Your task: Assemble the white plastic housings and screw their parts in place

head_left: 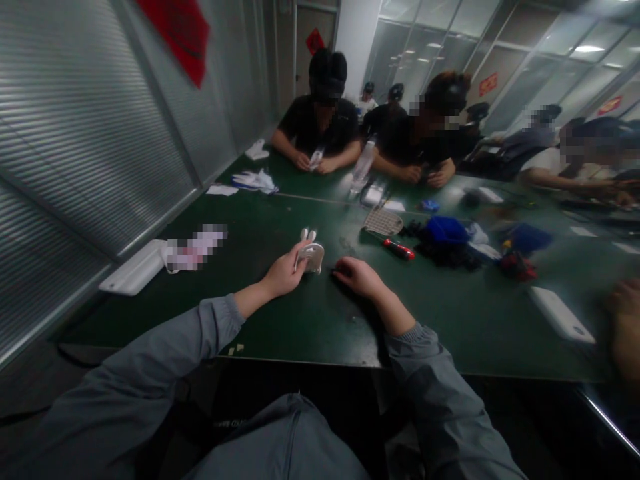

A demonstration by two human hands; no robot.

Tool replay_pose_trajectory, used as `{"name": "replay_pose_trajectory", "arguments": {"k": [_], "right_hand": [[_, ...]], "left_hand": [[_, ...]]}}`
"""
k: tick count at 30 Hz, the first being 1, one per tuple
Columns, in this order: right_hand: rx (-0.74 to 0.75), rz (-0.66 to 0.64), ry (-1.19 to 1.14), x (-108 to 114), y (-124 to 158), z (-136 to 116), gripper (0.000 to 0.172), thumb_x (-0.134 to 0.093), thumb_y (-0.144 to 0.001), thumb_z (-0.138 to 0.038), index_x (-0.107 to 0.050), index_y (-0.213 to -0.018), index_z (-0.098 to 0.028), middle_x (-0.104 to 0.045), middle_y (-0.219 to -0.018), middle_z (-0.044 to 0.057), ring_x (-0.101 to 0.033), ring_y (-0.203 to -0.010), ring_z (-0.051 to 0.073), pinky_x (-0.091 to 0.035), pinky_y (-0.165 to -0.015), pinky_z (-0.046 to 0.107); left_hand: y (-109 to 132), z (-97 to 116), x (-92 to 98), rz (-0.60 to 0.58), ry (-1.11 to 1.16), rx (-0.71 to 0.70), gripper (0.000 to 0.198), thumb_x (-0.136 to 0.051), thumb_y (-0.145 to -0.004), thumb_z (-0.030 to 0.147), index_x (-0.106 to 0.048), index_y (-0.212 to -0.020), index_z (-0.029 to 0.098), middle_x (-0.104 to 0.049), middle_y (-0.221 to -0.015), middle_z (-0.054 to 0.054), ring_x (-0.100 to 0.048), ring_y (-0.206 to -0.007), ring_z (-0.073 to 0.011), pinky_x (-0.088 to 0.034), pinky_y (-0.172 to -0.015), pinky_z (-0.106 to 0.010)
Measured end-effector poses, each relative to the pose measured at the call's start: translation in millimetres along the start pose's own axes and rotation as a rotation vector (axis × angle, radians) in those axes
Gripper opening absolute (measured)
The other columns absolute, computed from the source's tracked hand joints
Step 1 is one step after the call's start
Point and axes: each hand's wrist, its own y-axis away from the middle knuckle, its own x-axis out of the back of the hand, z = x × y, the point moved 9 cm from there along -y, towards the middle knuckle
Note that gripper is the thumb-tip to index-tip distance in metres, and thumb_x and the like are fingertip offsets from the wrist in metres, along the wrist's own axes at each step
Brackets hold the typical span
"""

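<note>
My left hand (285, 270) is closed round a small white plastic piece (313, 252), held just above the green table. The piece has a curved, rounded plate and two rounded prongs like rabbit ears that stick up past my fingers. My exact grip on its far side is hidden. A short way to the right, my right hand (361, 277) rests low at the tabletop with its fingers curled together. A tiny dark spot shows at its fingertips, too small to name. The two hands are apart.
Beyond my right hand lie a red-handled screwdriver (399, 249), a beige grid-patterned piece (384, 221) and a blue cloth-like item (447, 230). A white box-shaped object (134, 268) lies at left, another (563, 313) at right. A clear bottle (362, 168) stands near people seated across the green table (300, 327).
</note>
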Motion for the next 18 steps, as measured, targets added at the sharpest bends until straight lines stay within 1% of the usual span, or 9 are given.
{"name": "replay_pose_trajectory", "arguments": {"k": [4, 7, 10, 16, 18], "right_hand": [[0.000, -0.007, -0.012, -1.1, 0.0, -1.2, 0.017, -0.061, -0.091, -0.032, -0.063, -0.100, -0.019, -0.066, -0.088, 0.003, -0.056, -0.072, 0.013, -0.041, -0.064, 0.023], [0.006, -0.004, -0.020, -0.9, 0.0, -1.7, 0.016, -0.061, -0.090, -0.032, -0.063, -0.100, -0.019, -0.067, -0.088, 0.003, -0.056, -0.071, 0.013, -0.042, -0.065, 0.024], [0.011, -0.002, -0.040, -0.9, -0.1, -1.4, 0.016, -0.061, -0.090, -0.031, -0.064, -0.099, -0.018, -0.066, -0.086, 0.002, -0.056, -0.069, 0.013, -0.042, -0.064, 0.023], [-0.011, 0.013, -0.075, -2.5, -0.8, 2.4, 0.016, -0.062, -0.089, -0.033, -0.064, -0.098, -0.019, -0.067, -0.082, 0.002, -0.056, -0.067, 0.013, -0.043, -0.062, 0.023], [-0.007, 0.019, -0.076, -2.6, -0.8, 2.4, 0.016, -0.062, -0.089, -0.032, -0.064, -0.098, -0.019, -0.067, -0.082, 0.002, -0.056, -0.067, 0.013, -0.043, -0.062, 0.024]], "left_hand": [[0.4, 5.6, 0.7, -0.025, -0.013, -0.026, 0.049, -0.049, -0.095, 0.026, -0.042, -0.144, 0.021, -0.068, -0.121, -0.010, -0.069, -0.099, -0.0223, -0.053, -0.090, -0.037], [1.8, 12.1, 0.7, -0.036, -0.034, -0.081, 0.046, -0.050, -0.094, 0.023, -0.046, -0.139, 0.023, -0.068, -0.121, -0.009, -0.067, -0.098, -0.0218, -0.052, -0.090, -0.037], [3.2, 17.2, 0.4, -0.046, -0.086, -0.122, 0.042, -0.050, -0.093, 0.022, -0.051, -0.135, 0.023, -0.068, -0.117, -0.008, -0.065, -0.092, -0.0209, -0.051, -0.089, -0.038], [4.2, 20.7, 2.8, -0.036, -0.145, -0.159, 0.048, -0.049, -0.094, 0.017, -0.046, -0.142, 0.019, -0.069, -0.103, -0.008, -0.063, -0.085, -0.0190, -0.050, -0.085, -0.036], [4.6, 21.7, 2.4, -0.035, -0.155, -0.187, 0.048, -0.049, -0.094, 0.016, -0.045, -0.142, 0.018, -0.069, -0.102, -0.008, -0.063, -0.085, -0.0192, -0.050, -0.084, -0.036]]}}
